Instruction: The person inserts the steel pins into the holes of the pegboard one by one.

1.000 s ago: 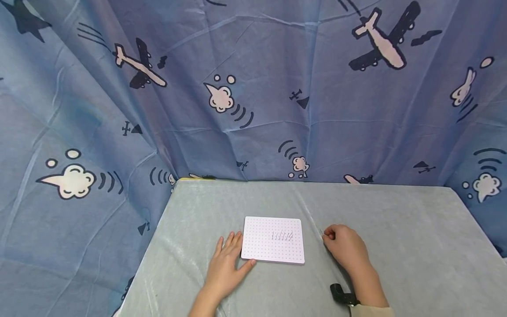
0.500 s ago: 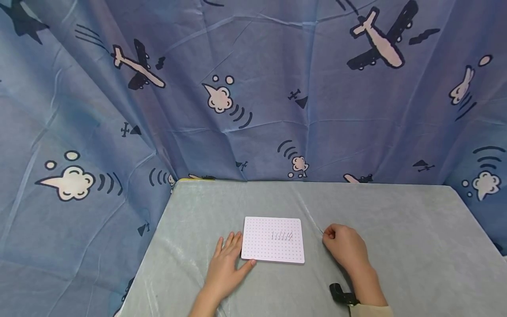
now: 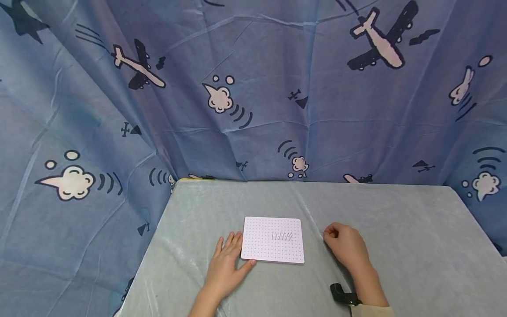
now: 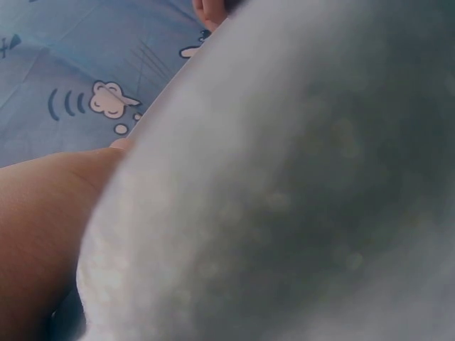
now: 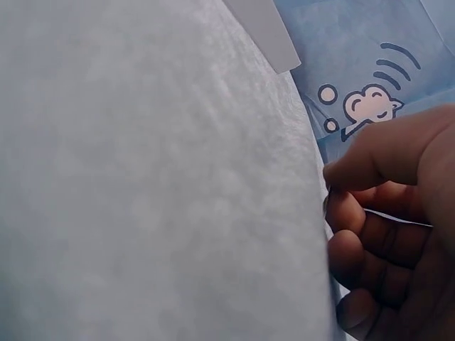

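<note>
A white pegboard (image 3: 261, 246) with rows of small holes lies flat in the middle of the table. Several thin pins (image 3: 281, 236) stand in its right half in a short row, the rightmost ones leaning. My left hand (image 3: 225, 266) rests at the board's left side, fingers spread, with the thumb at the lower left corner. To the right of the board, close over the cloth, my right hand (image 3: 347, 247) has thumb and index finger pressed together. In the right wrist view a sliver of a thin pin (image 5: 326, 203) shows at those fingertips, mostly hidden by them.
Pale grey-green cloth (image 3: 416, 237) covers the table. A blue curtain (image 3: 253, 97) printed with planes and clouds hangs behind it and along the left side. The black wrist camera (image 3: 343, 295) sits on the right wrist, low over the table.
My right hand has shifted very slightly up and to the right, and the thin tip at its fingers shows less than before. Left hand and pegboard have stayed in place.
</note>
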Available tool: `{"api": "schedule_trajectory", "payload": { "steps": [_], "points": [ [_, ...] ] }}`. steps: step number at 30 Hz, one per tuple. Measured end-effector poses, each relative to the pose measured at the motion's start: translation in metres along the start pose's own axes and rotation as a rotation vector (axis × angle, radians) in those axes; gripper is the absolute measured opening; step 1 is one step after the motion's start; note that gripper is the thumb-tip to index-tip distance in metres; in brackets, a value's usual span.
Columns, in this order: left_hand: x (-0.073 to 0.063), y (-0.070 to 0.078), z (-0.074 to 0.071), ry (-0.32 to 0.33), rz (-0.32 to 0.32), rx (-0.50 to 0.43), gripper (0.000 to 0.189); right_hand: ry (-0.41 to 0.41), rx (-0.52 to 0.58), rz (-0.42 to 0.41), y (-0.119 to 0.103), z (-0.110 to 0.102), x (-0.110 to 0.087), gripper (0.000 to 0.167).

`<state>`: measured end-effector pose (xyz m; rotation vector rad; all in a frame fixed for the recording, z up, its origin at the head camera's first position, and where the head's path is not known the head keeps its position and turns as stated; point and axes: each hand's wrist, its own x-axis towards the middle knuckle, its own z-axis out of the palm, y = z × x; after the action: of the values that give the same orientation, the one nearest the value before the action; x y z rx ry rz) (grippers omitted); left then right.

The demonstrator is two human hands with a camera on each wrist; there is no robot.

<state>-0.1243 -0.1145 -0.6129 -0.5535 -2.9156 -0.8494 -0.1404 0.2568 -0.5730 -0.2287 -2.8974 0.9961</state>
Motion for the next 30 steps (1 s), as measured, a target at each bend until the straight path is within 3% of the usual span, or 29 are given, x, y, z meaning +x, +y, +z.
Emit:
{"api": "schedule_trajectory", "payload": {
  "steps": [15, 21, 30],
  "points": [
    [0.000, -0.002, 0.001, 0.003, 0.001, 0.000, 0.088, 0.100, 0.176, 0.066, -0.009, 0.000, 0.002, 0.010],
    [0.000, -0.001, 0.001, 0.010, 0.008, 0.002, 0.087, 0.149, 0.266, 0.022, -0.016, 0.004, 0.001, 0.008],
    [0.001, -0.001, 0.000, 0.022, 0.016, 0.002, 0.086, 0.109, 0.354, -0.059, -0.030, 0.018, -0.004, 0.004]
  ]
}}
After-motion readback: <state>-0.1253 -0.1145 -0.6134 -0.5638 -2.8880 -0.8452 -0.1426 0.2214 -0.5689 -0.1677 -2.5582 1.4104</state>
